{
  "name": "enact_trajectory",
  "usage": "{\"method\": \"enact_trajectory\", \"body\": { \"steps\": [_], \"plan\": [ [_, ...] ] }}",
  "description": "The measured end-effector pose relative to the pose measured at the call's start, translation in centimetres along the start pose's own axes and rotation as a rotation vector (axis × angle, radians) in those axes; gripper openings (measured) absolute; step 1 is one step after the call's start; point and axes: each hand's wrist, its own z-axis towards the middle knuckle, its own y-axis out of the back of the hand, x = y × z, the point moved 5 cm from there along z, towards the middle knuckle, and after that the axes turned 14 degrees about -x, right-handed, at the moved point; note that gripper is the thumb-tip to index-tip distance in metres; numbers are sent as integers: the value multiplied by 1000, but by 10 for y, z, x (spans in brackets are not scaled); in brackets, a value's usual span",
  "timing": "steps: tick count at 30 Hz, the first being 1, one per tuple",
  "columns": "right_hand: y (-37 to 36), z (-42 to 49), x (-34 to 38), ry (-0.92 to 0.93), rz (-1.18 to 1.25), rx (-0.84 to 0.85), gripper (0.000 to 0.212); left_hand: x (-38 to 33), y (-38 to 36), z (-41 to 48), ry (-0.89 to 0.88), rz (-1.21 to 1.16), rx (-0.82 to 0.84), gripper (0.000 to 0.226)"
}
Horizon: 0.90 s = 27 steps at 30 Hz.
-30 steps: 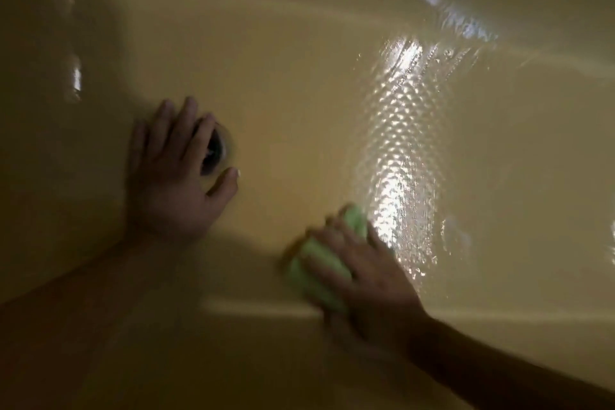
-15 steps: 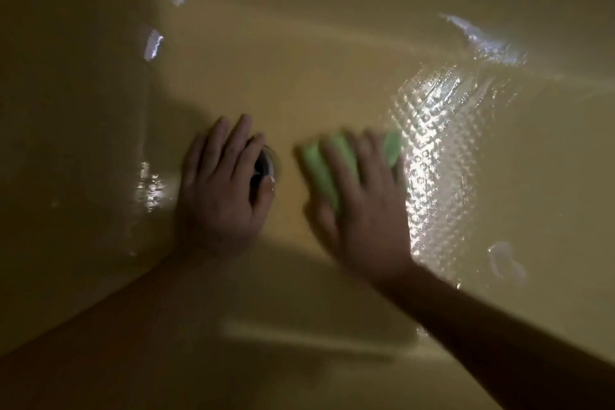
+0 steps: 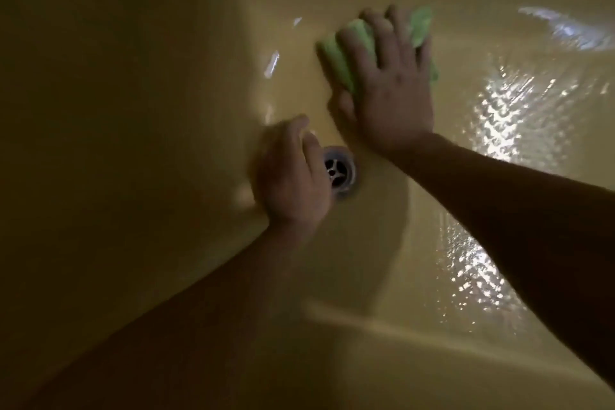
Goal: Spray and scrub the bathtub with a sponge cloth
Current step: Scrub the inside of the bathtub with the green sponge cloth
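Observation:
The yellow bathtub fills the dim head view. A green sponge cloth lies on the tub surface beyond the round metal drain. My right hand presses flat on the cloth with its fingers spread and straight; green shows on both sides of the fingers. My left hand, slightly blurred, rests on the tub floor just left of the drain and holds nothing, its thumb edge overlapping the drain's rim.
A wet, textured strip of the tub floor glints brightly to the right of my right arm. The tub's curved end wall rises in shadow at the left. A pale ridge crosses the bottom of the view.
My right hand has slid the cloth away from me, from near the front ridge to beyond the drain. My left hand shifted off the drain, which is now uncovered.

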Motion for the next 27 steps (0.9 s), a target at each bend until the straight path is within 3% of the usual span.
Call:
{"method": "enact_trajectory", "body": {
  "steps": [2, 4, 7, 10, 12, 15, 19, 22, 24, 27],
  "plan": [
    [-12, -23, 62, 43, 106, 56, 72, -1, 23, 36, 105, 55, -173, 46],
    [-18, -62, 111, 39, 225, 117, 71, 6, 39, 67, -39, 192, -220, 39],
    [2, -137, 147, 155, 364, 240, 69, 28, 39, 67, -496, 412, 41, 35],
    [33, -204, 121, 536, 380, 409, 73, 51, 24, 30, -798, 550, 277, 44],
    [42, -213, 73, 665, 364, 431, 73, 52, 13, 6, -743, 584, 305, 52],
    [37, -166, -8, 554, 241, 338, 69, 45, 3, -20, -606, 560, 262, 58],
    [45, -85, -97, 87, 33, 134, 71, 41, -2, -26, -606, 470, 312, 61],
    [57, -105, -102, -238, 12, 55, 77, 37, -7, -42, -554, 410, 346, 70],
    [67, -150, -77, -163, 80, 161, 76, 32, -9, -60, -447, 409, 348, 76],
    [101, -237, -45, 56, 221, 456, 74, 19, -10, -92, -337, 471, 439, 85]
  ]
}}
